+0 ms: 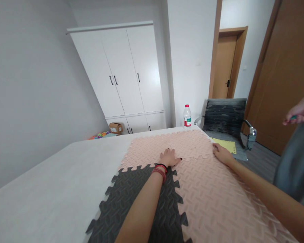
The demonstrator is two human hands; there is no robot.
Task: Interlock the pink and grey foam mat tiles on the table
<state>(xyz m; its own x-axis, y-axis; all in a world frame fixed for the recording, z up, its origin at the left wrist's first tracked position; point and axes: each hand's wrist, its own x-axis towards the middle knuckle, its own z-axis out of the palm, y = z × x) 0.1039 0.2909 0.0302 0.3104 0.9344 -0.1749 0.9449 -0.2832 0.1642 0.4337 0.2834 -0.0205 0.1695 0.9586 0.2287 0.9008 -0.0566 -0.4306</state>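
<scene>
My left hand (pixel 169 158) lies flat with spread fingers on the far pink foam mat tile (pixel 147 146), just beyond the dark grey foam mat tile (pixel 139 189). Dark and red bands circle that wrist. At the right edge of the pink tiles, beside the seam between the far one and the near pink foam mat tile (pixel 202 195), my right hand (pixel 221 154) has its fingers closed on the edge. Its fingertips are partly hidden. Toothed edges join the tiles, and the grey one's left side has free teeth.
The tiles lie on a white table (pixel 58 175). A bottle with a red cap (pixel 187 116) stands at its far edge. Beyond are a chair (pixel 225 116) with a yellow sheet (pixel 225 145), a cardboard box (pixel 116 128) and a white cabinet (pixel 126 71). Another person's hand (pixel 297 113) is at right.
</scene>
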